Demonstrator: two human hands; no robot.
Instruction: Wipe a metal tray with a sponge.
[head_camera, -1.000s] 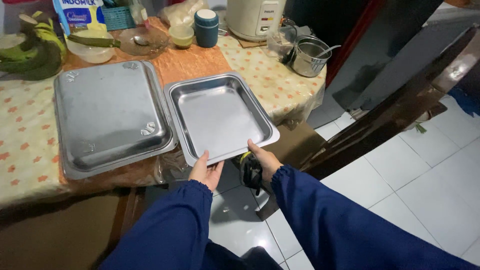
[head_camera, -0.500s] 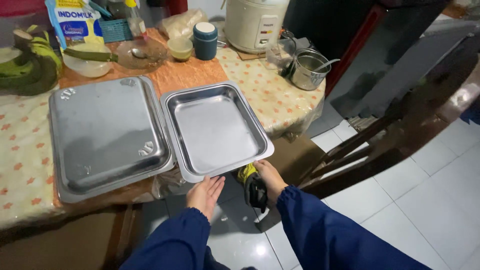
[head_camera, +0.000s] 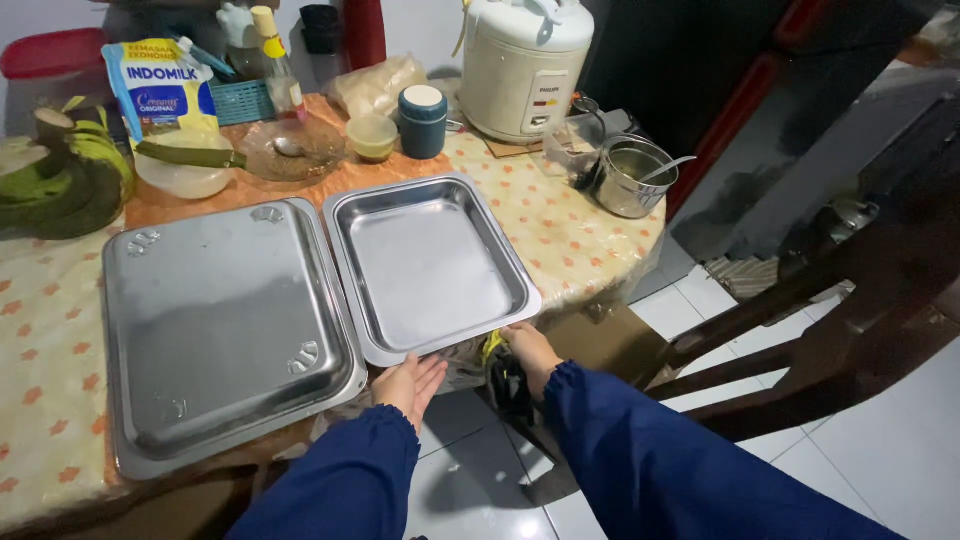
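At the near edge of the table (head_camera: 560, 235), covered in a cream cloth with orange flower print, a shallow rectangular stainless-steel tray (head_camera: 430, 265) sits open side up, its near rim overhanging the edge slightly. Left hand (head_camera: 410, 385): palm up, fingers spread loosely, open, fingertips at or just under the tray's near rim; contact cannot be confirmed. Right hand (head_camera: 528, 350): at the tray's near right corner, fingers curled under the rim; whether it grips cannot be told. Both arms wear dark blue sleeves (head_camera: 640, 450) with gathered cuffs. Just beside the tray on its left, rims touching or nearly so, lies a larger rectangular steel tray turned upside down (head_camera: 225, 325), four small feet showing at its corners. Beyond the trays: a small teal lidded canister (head_camera: 423, 120), a pale green cup (head_camera: 372, 135), a brown glass plate holding a spoon (head_camera: 290, 148), a white bowl (head_camera: 182, 172), a yellow and blue pouch (head_camera: 160, 88), green bananas (head_camera: 60, 180) at far left, a white rice cooker (head_camera: 525, 65), and a steel pot with a utensil inside (head_camera: 632, 175). Right of the table, a dark wooden chair (head_camera: 800, 310) stands on the white tiled floor (head_camera: 890, 440).
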